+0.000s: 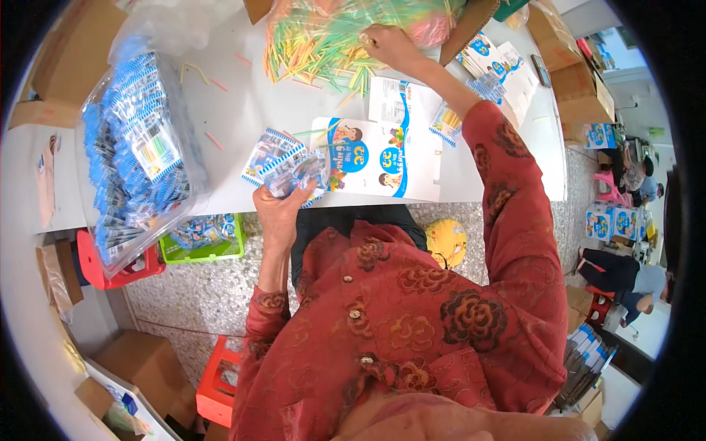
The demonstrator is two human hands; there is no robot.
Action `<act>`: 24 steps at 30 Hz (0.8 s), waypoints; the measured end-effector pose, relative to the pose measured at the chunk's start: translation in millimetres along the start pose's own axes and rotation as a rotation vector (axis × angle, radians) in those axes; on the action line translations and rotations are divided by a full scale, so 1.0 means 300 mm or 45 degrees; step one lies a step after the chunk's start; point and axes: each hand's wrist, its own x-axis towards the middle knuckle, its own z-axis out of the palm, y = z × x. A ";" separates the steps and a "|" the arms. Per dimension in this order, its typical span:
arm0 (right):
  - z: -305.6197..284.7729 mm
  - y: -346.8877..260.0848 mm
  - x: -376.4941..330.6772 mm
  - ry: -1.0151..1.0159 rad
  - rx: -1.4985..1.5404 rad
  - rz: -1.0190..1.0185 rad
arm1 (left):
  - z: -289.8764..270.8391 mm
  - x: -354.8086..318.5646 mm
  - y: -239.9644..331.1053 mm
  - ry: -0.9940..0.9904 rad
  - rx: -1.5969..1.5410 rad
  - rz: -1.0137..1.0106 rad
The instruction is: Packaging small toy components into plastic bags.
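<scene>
My left hand (278, 217) grips a few small blue-and-white printed packets (272, 153) at the table's front edge, thumb on top. My right hand (393, 48) reaches over the far side of the table, its fingers curled together at the heap of thin straw-like sticks (312, 59) in yellow, green and orange. Whatever those fingers hold is too small to make out. Clear plastic (338, 15) lies over part of the heap. Between my hands lies a flat white printed carton (412, 158), with a thin stick across its left part.
A clear plastic tub (195, 162) full of similar packets stands at the left. Loose sticks (213, 141) are scattered beside it. More packets (485, 88) and cartons lie at the right. Below the table are a green basket (202, 253) and red stools (217, 378). People sit far right.
</scene>
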 end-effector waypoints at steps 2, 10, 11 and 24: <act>-0.054 -0.036 -0.009 -0.067 0.199 0.191 | 0.000 -0.003 0.007 0.005 -0.003 0.013; -0.018 -0.145 -0.174 -0.219 1.085 0.636 | 0.026 -0.001 0.018 -0.024 0.020 0.009; 0.006 -0.164 -0.202 -0.224 1.120 0.660 | 0.029 0.000 0.016 -0.022 0.024 0.004; -0.112 -0.312 -0.208 -0.282 1.016 0.673 | 0.047 0.002 0.016 -0.035 0.029 0.040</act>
